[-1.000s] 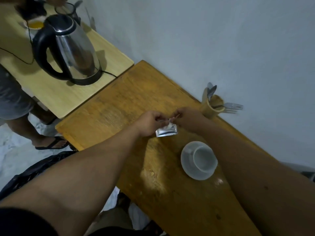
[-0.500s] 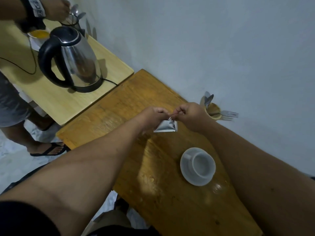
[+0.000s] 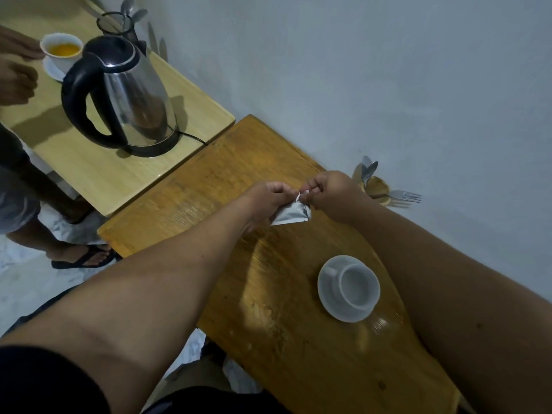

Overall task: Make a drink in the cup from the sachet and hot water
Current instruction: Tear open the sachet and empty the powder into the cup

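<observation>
A small silver sachet (image 3: 292,214) hangs above the brown wooden table (image 3: 209,189). My left hand (image 3: 265,198) pinches its top left edge and my right hand (image 3: 331,195) pinches its top right corner, where the foil is bent up. An empty white cup (image 3: 357,286) stands on a white saucer (image 3: 325,297) on the table, nearer to me and to the right of the sachet. A steel kettle with a black handle (image 3: 131,97) sits on its base on the lighter table (image 3: 89,174) at the back left.
A wooden holder with spoons and a fork (image 3: 378,189) stands by the wall behind my right hand. Another person's hands (image 3: 15,76) are at a cup of orange drink (image 3: 61,50) behind the kettle; their sandalled foot (image 3: 86,256) is on the floor. A dark cutlery holder (image 3: 118,23) stands far back.
My hands with the sachet stay in nearly the same spot above the table, and the top right corner is now bent up. The other person's hand has moved from the dark holder towards the orange cup.
</observation>
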